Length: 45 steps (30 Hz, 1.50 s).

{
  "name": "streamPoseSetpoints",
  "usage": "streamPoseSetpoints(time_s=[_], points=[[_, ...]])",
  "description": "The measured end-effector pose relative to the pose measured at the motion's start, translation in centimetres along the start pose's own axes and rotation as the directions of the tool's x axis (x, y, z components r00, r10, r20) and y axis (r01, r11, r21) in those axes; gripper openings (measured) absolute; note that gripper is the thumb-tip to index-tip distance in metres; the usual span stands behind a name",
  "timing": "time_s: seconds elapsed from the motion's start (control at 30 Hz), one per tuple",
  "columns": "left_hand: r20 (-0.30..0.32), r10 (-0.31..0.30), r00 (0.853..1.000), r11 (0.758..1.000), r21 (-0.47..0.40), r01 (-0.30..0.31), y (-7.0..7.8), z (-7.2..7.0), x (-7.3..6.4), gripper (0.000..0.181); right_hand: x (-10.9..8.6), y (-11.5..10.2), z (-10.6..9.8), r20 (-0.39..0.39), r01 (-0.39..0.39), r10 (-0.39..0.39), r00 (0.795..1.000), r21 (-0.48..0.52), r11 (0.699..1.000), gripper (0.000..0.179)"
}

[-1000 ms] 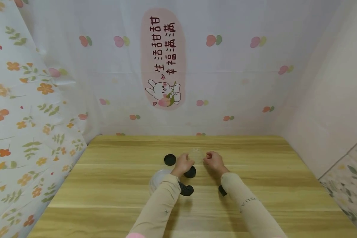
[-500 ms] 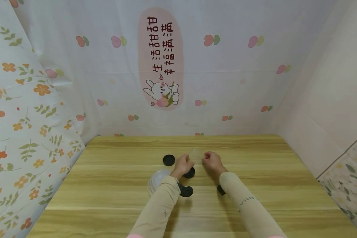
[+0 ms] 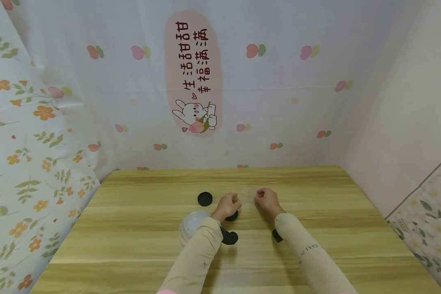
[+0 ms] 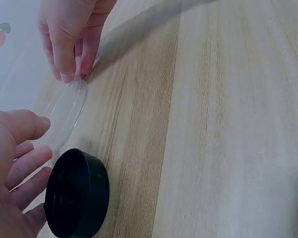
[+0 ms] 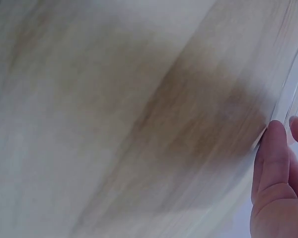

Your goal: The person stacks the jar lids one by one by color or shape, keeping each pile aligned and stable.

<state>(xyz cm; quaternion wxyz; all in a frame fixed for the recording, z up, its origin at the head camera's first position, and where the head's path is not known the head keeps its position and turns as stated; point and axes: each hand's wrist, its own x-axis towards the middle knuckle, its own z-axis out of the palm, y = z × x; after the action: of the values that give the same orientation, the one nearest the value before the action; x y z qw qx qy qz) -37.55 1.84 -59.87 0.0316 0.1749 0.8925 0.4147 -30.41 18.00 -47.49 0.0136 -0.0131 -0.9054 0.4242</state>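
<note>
A thin, clear round dish (image 3: 247, 197) lies between both hands near the back of the table; its glassy edge is faint in the head view. My right hand (image 3: 268, 201) pinches the rim between thumb and fingers, as the left wrist view shows on the dish (image 4: 64, 119). On the opposite side my left hand (image 3: 228, 205) has thumb and fingers spread apart, close to the rim, gripping nothing. Just under that left hand (image 4: 15, 158) stands a black round cap (image 4: 78, 193) with a raised wall, partly covered in the head view.
A second black round cap (image 3: 205, 199) sits left of the hands. Beside the left forearm, a larger clear round container (image 3: 192, 224) is partly hidden by the sleeve. White patterned cloth (image 3: 279, 102) hangs behind the wooden table (image 3: 132, 228).
The left fingers have parted slightly from the dish's rim, and the dish sits a little lower in view. The head view has swung slightly right. Both caps stay in place.
</note>
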Motion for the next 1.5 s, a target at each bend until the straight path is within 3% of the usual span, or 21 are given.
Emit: streamPoseSetpoints(time_s=[0.1,0.13,0.27,0.3,0.37,0.47,0.6,0.7,0.73,0.77,0.8,0.97,1.03,1.07,1.17,1.23,1.27,1.3,1.4,1.47,1.5], points=[[0.027,-0.006,1.000,1.000,0.006,0.006,2.0,-1.3,-1.3,0.048,-0.2,0.1,-0.1,0.008,-0.017,0.017,1.000,-0.008,1.000,0.027],[0.032,-0.006,0.999,1.000,-0.001,0.006,1.0,-0.9,-0.6,0.049,-0.2,0.1,-0.1,0.008,-0.027,0.027,1.000,-0.011,1.000,0.027],[0.070,-0.022,0.997,0.999,-0.043,0.025,1.9,-1.8,-1.2,0.050,-0.2,0.3,0.0,-0.008,-0.054,0.054,0.998,-0.007,0.999,0.025],[0.064,0.005,0.998,0.999,-0.047,-0.002,1.9,-1.9,-1.4,0.050,-0.1,0.4,0.1,-0.014,-0.061,0.061,0.998,-0.005,0.998,0.025],[0.080,-0.017,0.997,0.996,-0.091,0.024,2.8,-2.7,-1.9,0.049,-0.1,0.5,0.2,-0.018,-0.058,0.058,0.998,0.007,0.998,0.026],[0.065,-0.004,0.998,0.994,-0.108,0.011,2.4,-2.7,-1.8,0.048,-0.1,0.4,0.3,-0.026,-0.056,0.057,0.998,0.026,0.998,0.026],[0.003,0.014,1.000,0.997,-0.078,-0.014,-0.4,-0.8,-0.2,0.045,-0.3,0.1,0.4,-0.036,-0.064,0.066,0.997,0.055,0.996,0.026],[-0.059,0.014,0.998,0.998,-0.065,-0.018,-1.3,-0.2,0.3,0.040,-0.4,-0.2,0.5,-0.049,-0.054,0.057,0.997,0.065,0.996,0.027],[-0.082,0.023,0.996,0.997,-0.077,-0.030,-1.3,-0.3,0.1,0.039,-0.4,-0.3,0.5,-0.057,-0.044,0.048,0.997,0.066,0.997,0.027],[-0.072,-0.013,0.997,0.995,-0.097,0.006,0.5,-1.5,-0.9,0.037,-0.3,-0.4,0.6,-0.063,-0.036,0.040,0.997,0.065,0.997,0.027],[-0.082,-0.009,0.997,0.996,-0.094,0.002,2.0,-2.4,-1.9,0.036,-0.3,-0.5,0.6,-0.070,-0.031,0.035,0.997,0.065,0.997,0.027],[-0.151,-0.032,0.988,0.986,-0.165,0.006,-1.3,-0.5,0.3,0.029,-0.3,-1.0,0.7,-0.076,-0.051,0.058,0.995,0.087,0.995,0.028],[-0.232,-0.003,0.973,0.982,-0.183,-0.041,-4.9,1.6,2.5,0.026,-0.3,-1.3,0.7,-0.076,-0.063,0.070,0.995,0.094,0.994,0.030],[-0.261,0.005,0.965,0.981,-0.185,-0.055,-2.3,0.0,0.8,0.023,-0.3,-1.4,0.8,-0.080,-0.061,0.069,0.994,0.091,0.994,0.030],[-0.290,-0.043,0.956,0.972,-0.234,-0.027,0.3,-2.0,-0.5,0.022,-0.4,-1.8,0.9,-0.102,-0.029,0.037,0.994,0.074,0.997,0.030],[-0.341,-0.007,0.940,0.964,-0.252,-0.084,1.6,-3.2,-1.4,0.021,-0.4,-2.1,1.0,-0.115,-0.005,0.012,0.993,0.068,0.998,0.029],[-0.333,-0.032,0.943,0.960,-0.273,-0.063,2.8,-4.1,-2.1,0.022,-0.4,-2.2,1.1,-0.120,0.008,0.000,0.993,0.067,0.998,0.028],[-0.333,-0.046,0.942,0.957,-0.286,-0.054,2.3,-4.1,-1.7,0.024,-0.5,-2.3,1.1,-0.123,0.018,-0.009,0.992,0.073,0.997,0.028],[-0.354,-0.089,0.931,0.958,-0.285,-0.017,4.9,-6.0,-3.2,0.024,-0.6,-2.9,1.2,-0.127,0.023,-0.008,0.992,0.118,0.993,0.026],[-0.315,-0.180,0.932,0.952,-0.294,0.085,6.7,-7.3,-4.2,0.025,-0.7,-3.3,1.3,-0.123,0.016,0.004,0.992,0.161,0.987,0.025],[-0.326,-0.191,0.926,0.953,-0.288,0.095,7.3,-7.7,-4.4,0.024,-0.7,-3.5,1.3,-0.123,0.014,0.008,0.992,0.181,0.983,0.025]])
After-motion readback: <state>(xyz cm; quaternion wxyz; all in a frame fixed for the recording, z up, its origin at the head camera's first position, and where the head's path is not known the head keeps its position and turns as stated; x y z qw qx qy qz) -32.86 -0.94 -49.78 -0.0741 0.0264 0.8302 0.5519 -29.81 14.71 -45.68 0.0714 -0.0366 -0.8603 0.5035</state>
